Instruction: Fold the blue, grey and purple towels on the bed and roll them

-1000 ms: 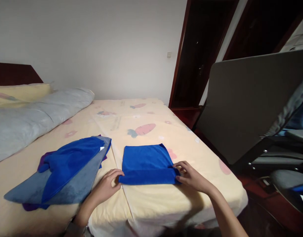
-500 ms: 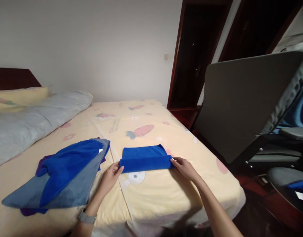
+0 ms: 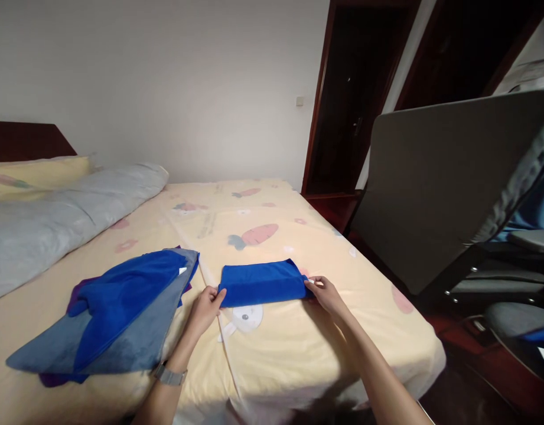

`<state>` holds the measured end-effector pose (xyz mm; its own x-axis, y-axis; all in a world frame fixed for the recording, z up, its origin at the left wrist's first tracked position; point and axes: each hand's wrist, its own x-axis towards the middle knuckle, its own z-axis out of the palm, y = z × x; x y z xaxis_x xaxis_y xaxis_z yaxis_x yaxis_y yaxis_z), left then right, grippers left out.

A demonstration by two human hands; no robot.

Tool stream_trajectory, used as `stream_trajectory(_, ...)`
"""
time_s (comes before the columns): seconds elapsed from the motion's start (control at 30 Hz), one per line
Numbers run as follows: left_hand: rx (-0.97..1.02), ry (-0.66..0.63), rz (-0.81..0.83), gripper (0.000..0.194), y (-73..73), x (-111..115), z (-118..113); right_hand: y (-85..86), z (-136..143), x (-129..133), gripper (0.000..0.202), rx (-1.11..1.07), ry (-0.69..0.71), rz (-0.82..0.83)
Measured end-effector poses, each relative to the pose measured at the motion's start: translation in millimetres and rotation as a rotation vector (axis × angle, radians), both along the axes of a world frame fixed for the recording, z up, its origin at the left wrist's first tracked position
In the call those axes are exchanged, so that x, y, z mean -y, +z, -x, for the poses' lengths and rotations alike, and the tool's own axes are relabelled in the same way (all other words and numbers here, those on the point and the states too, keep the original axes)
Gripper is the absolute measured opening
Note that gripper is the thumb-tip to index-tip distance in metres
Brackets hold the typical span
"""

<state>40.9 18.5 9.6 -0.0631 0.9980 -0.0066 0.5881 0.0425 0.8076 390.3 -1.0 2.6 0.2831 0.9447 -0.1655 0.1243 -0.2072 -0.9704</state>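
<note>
A bright blue towel [image 3: 261,282], folded into a narrow strip, lies on the yellow carrot-print bed sheet [image 3: 272,348]. My left hand [image 3: 206,308] pinches the strip's near left corner. My right hand [image 3: 325,293] pinches its near right corner. A rabbit print on the sheet shows just in front of the towel.
A loose pile of towels [image 3: 116,310], blue on grey with purple under it, lies to the left. A grey duvet [image 3: 54,215] and a yellow pillow [image 3: 32,174] sit at the far left. A grey panel [image 3: 444,177] and chair parts stand beside the bed on the right.
Both hands have carried the towel's near edge away from me over the far half, turning the wide rectangle into a narrow strip and uncovering the rabbit print.
</note>
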Motion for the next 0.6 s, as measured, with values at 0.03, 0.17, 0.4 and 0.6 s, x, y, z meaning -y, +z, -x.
stream_trajectory(0.03,0.056,0.003,-0.01,0.042,0.3,-1.0,-0.6,1.7,0.4,0.2,0.028,-0.011,0.0,-0.018)
stream_trajectory(0.17,0.203,-0.001,-0.049,0.048,8.1,6.9,2.0,15.4,-6.0,9.3,0.041,-0.033,0.077,-0.119)
stream_trajectory(0.4,0.335,-0.165,0.112,0.036,5.7,54.3,15.2,15.2,-25.3,48.9,0.03,0.19,0.33,-0.005)
stream_trajectory(0.6,-0.064,-0.156,-0.063,0.02,12.1,70.1,23.5,18.6,-30.6,64.6,0.014,0.616,0.297,-0.055)
